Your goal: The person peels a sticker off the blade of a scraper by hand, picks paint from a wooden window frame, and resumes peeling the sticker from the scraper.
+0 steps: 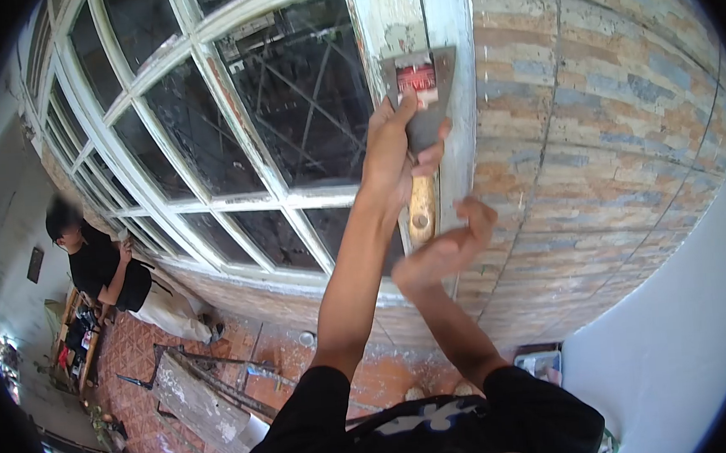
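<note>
Fingers of the left hand (391, 150) clamped a flared grey-metal scraper (435, 125) at the white-framed window's right edge (450, 20), apparently for steadiness, the right hand (453, 245) half-open.

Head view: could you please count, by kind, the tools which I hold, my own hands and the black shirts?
Held tools, the scraper: 1
Own hands, left hand and right hand: 2
Black shirts, yours and the co-worker's: 2
Total: 5

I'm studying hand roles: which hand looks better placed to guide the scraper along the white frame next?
Probably the left hand: it grips the scraper up by the blade, over the white frame. The right hand is blurred and lower, near the end of the handle, apparently not gripping it.
</note>
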A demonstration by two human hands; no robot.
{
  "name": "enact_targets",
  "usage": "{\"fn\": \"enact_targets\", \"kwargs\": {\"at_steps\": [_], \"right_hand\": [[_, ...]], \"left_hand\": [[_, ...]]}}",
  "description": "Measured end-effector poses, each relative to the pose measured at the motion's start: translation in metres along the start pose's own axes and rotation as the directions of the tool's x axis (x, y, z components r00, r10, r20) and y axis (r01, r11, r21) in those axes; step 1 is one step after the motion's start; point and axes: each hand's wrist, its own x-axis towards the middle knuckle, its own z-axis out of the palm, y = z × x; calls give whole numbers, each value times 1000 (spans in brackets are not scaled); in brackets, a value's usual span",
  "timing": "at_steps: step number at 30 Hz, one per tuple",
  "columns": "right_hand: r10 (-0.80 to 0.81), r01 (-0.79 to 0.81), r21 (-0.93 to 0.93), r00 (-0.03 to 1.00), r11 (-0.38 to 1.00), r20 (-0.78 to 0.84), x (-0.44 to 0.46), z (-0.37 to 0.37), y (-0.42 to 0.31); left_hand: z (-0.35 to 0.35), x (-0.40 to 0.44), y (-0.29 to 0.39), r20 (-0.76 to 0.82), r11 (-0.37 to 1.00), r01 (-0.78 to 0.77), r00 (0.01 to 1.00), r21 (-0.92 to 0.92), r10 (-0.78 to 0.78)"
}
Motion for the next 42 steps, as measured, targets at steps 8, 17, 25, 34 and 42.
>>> {"fn": "enact_targets", "kwargs": {"at_steps": [8,17,25,34,42], "right_hand": [[54,-41,-136,994,990,92,20,6,16],[194,-200,0,951,980,239,-27,-67,17],[183,-192,40,968,981,173,-9,-67,17],[-170,189,231,980,954,-99,-6,-36,38],[-266,305,174,940,936,-215,10,-10,44]], "left_hand": [[-1,12,-8,-89,987,-105,989,125,116],[15,0,-17,-95,982,-140,984,126,153],[5,4,-19,-107,985,-116,986,128,130],[4,5,-12,-46,990,-57,997,132,63],[11,10,-12,-84,993,-86,992,87,93]]}}
